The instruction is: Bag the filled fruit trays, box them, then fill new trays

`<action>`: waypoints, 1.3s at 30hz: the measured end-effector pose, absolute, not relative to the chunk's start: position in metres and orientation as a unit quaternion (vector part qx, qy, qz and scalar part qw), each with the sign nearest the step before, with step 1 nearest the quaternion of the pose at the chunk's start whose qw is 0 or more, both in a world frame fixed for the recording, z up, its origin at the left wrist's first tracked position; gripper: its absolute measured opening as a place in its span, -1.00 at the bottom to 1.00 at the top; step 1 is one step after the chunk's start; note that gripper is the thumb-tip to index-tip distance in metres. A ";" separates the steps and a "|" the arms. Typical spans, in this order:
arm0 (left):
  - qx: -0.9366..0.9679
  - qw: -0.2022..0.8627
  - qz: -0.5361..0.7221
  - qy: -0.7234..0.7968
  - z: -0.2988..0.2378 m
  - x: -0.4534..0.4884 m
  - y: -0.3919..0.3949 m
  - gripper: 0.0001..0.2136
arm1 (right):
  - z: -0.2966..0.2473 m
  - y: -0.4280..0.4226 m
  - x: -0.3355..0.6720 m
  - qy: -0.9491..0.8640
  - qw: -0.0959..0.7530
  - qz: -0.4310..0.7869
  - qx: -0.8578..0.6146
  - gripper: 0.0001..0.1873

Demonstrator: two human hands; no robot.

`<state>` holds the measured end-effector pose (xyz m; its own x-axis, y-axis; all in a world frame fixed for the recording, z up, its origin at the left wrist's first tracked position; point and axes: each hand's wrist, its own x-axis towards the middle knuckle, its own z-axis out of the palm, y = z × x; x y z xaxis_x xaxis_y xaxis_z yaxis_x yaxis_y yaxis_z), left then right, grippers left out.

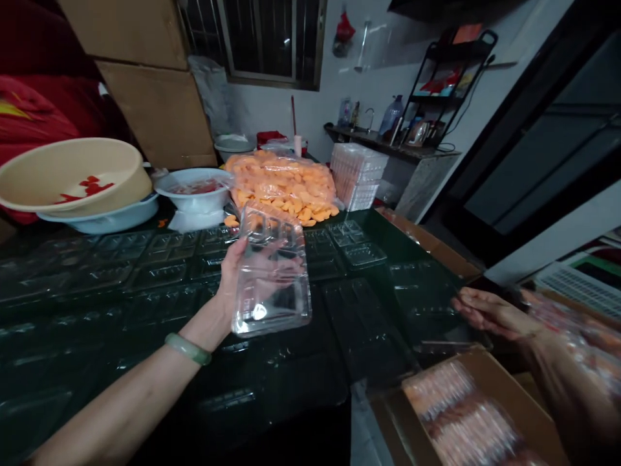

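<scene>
My left hand (pixel 242 272) holds a clear plastic clamshell tray (pixel 272 272) up above the dark table (pixel 97 362), fingers spread behind it. A green bangle sits on that wrist. My right hand (pixel 490 314) reaches out at the right, fingers stretched flat, just above a cardboard box (pixel 528 401) with filled clear packs of reddish food (pixel 460 421). Nothing shows in the right hand. Many empty clear trays (pixel 160 259) lie spread open over the table.
A big bag of orange slices (pixel 284 184) lies at the back. Beside it are a white bowl (pixel 196 188), a beige basin (pixel 72 175) and a stack of clear trays (pixel 359 175). A counter with bottles and a black rack (pixel 436 84) stand behind.
</scene>
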<state>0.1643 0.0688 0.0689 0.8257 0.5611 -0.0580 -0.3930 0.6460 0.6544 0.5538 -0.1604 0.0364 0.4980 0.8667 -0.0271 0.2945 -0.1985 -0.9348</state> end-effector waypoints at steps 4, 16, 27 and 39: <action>0.340 0.896 0.253 0.129 0.066 0.173 0.065 -0.30 | 0.023 -0.141 0.557 -0.253 0.538 0.484 -0.643 -0.76; 0.353 0.884 0.282 0.115 0.072 0.159 0.069 -0.28 | 0.031 -0.132 0.551 -0.427 0.363 0.157 -0.813 -0.57; 0.363 0.875 0.305 0.098 0.078 0.113 0.065 -0.26 | -0.020 -0.191 0.423 -0.704 0.133 -0.049 -0.696 -0.33; 0.335 0.859 0.366 0.128 0.074 0.071 0.054 -0.34 | -0.013 -0.163 0.420 -0.700 0.211 -0.081 -0.678 -0.27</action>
<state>0.0707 0.0541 0.0739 0.6994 0.7143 0.0246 -0.5425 0.5081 0.6690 0.4197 -0.1630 -0.0131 0.0071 0.9143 0.4050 0.9828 0.0684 -0.1718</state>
